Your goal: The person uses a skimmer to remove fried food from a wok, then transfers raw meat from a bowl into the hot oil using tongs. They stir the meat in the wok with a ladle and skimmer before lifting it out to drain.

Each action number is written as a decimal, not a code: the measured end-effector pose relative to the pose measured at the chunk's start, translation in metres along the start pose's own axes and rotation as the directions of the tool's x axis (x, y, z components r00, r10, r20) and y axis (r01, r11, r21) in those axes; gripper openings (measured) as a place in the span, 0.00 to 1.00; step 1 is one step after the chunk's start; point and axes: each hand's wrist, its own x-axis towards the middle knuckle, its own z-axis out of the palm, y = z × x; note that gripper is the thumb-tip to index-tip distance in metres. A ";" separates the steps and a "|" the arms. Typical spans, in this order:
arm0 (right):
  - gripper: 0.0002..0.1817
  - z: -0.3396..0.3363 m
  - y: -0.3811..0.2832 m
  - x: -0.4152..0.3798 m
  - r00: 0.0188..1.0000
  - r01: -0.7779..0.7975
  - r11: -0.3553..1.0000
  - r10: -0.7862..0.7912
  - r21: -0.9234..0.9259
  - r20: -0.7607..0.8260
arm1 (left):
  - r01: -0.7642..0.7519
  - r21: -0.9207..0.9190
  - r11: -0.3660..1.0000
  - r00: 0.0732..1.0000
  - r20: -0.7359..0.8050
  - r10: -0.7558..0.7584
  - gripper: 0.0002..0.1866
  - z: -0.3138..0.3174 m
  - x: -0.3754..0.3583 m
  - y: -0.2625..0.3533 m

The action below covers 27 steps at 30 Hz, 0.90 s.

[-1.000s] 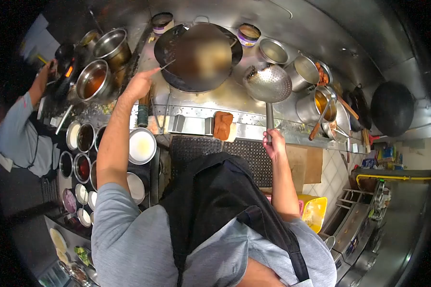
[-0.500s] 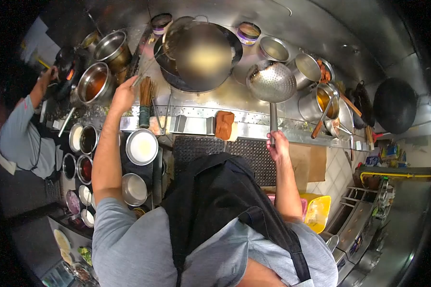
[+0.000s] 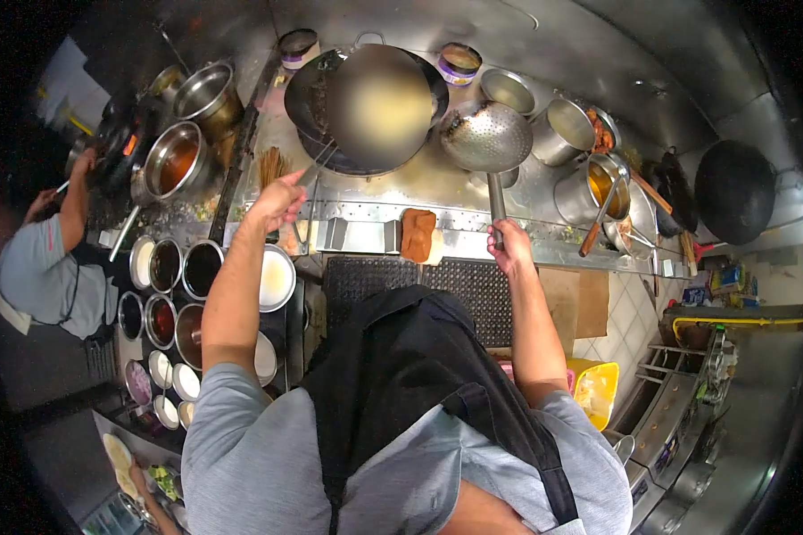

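Fingers wrapped round the handle of a perforated ladle (image 3: 495,138), my right hand (image 3: 511,245) is closed at the counter's front edge. The ladle's bowl is just right of a large dark wok (image 3: 308,102), whose middle is blurred out. My left hand (image 3: 281,203) is closed on the thin handle of a utensil (image 3: 319,162) that reaches up to the wok's lower rim; its far end is hidden by the blur. Behind my left hand a bamboo brush (image 3: 271,166) stands partly covered. A folded brown cloth (image 3: 418,234) lies on the front ledge between my hands.
Pots (image 3: 566,132) and a pot of yellow liquid (image 3: 589,190) stand right. At left are a pot of reddish-brown liquid (image 3: 176,160), several sauce containers (image 3: 161,319) and a co-worker (image 3: 49,276). Another person's arm (image 3: 153,504) shows at the lower left.
My left hand has moved right and down, and the utensil now meets the wok's lower rim. My right hand and the ladle have shifted slightly left. Another person's arm has appeared at lower left.
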 end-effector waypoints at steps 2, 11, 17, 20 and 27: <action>0.04 0.001 -0.003 0.001 1.000 0.005 0.999 -0.006 -0.044 -0.016 | -0.015 -0.017 1.000 0.999 0.043 0.016 0.36 0.007 -0.001 -0.003; 0.08 0.006 -0.011 0.001 1.000 0.005 0.989 -0.004 -0.147 0.002 | -0.104 0.005 0.995 0.994 -0.032 0.104 0.35 0.019 -0.003 -0.022; 0.08 0.004 -0.004 0.006 1.000 0.000 0.986 0.003 -0.167 0.015 | -0.105 -0.071 0.992 0.994 0.010 0.106 0.36 0.012 -0.006 -0.033; 0.08 0.008 -0.004 0.004 1.000 -0.011 0.987 0.014 -0.161 0.017 | -0.087 -0.171 0.981 0.995 0.037 0.095 0.36 0.017 -0.009 -0.030; 0.06 0.028 -0.004 -0.017 0.999 -0.042 0.997 0.043 -0.059 0.012 | -0.176 -0.091 0.980 0.982 0.053 0.181 0.36 0.090 -0.023 -0.009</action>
